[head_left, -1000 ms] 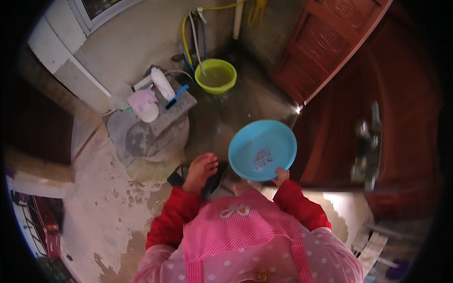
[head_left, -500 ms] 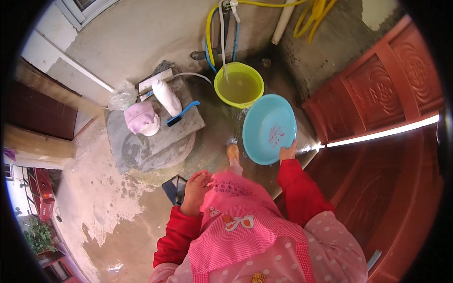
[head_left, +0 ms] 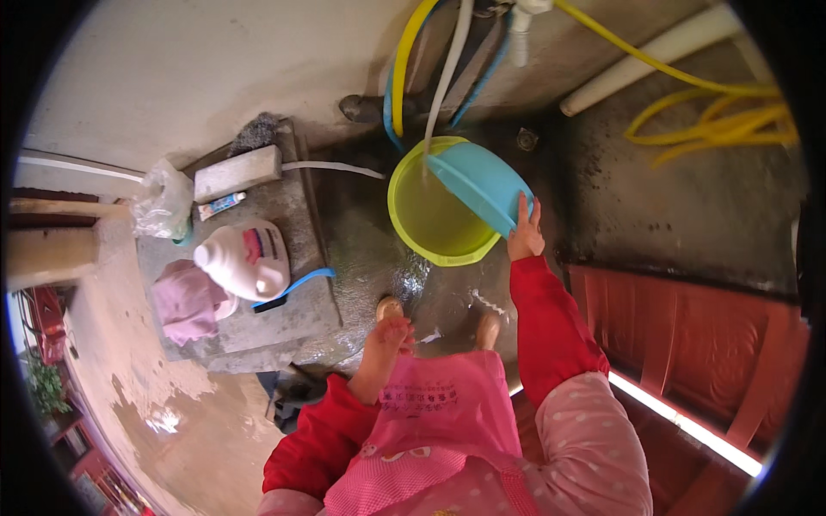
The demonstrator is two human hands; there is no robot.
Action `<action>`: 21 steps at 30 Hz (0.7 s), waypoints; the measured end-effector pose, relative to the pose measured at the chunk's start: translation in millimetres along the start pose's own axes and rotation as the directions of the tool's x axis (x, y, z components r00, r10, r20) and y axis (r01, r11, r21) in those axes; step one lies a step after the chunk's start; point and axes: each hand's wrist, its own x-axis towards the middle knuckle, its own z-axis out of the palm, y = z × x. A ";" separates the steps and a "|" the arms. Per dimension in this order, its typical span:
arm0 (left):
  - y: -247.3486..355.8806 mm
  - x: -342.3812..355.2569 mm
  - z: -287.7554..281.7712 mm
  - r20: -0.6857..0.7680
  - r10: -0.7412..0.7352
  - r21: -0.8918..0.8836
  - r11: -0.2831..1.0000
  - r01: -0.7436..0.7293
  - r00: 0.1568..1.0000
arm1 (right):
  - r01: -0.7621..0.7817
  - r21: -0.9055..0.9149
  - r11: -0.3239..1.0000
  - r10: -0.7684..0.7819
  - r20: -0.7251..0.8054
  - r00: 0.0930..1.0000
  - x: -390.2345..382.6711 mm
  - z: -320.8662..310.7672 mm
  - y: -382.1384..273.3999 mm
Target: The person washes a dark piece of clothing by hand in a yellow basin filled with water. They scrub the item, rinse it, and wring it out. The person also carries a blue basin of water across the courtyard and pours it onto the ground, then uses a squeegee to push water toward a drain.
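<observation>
My right hand (head_left: 525, 232) grips the rim of a light-blue basin (head_left: 477, 181), tilted down over the right side of a lime-green basin (head_left: 397, 215) of murky water on the wet floor. A white hose (head_left: 449, 64) hangs down into the green basin. My left hand (head_left: 385, 348) is in front of the pink apron (head_left: 443, 400), holding nothing, fingers loosely curled and apart, above one of my sandals. Left of it, on a stone slab (head_left: 301, 327), are a white jug (head_left: 249, 262), a pink cloth (head_left: 185, 301) over a container, and a blue-handled brush (head_left: 310, 279).
A toothpaste tube (head_left: 222, 205), plastic bag (head_left: 162, 198) and pale block (head_left: 237, 172) sit at the slab's back. Pipes (head_left: 641, 60) and yellow hose coils (head_left: 705, 129) line the wall. A red wooden door (head_left: 688, 361) is at right, a concrete floor (head_left: 146, 387) at left.
My right hand has moved the blue basin forward and tipped it over the green basin. My view has shifted nearer the wall and slab. My left hand stays low by the apron.
</observation>
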 end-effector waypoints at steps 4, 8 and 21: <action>-37.4 64.4 11.2 -0.064 -0.101 -0.048 0.994 0.098 0.993 | 0.194 -0.253 0.948 -0.185 0.060 0.981 71.9 87.2 20.2; -66.8 128.8 21.8 -0.158 -0.119 -0.094 0.990 0.105 0.980 | 0.083 0.041 0.996 -0.090 0.207 0.974 101.1 146.6 50.7; -139.4 403.1 29.6 -0.502 0.038 0.135 0.990 0.034 0.864 | -0.684 0.175 0.708 0.075 0.945 0.319 194.7 226.5 94.5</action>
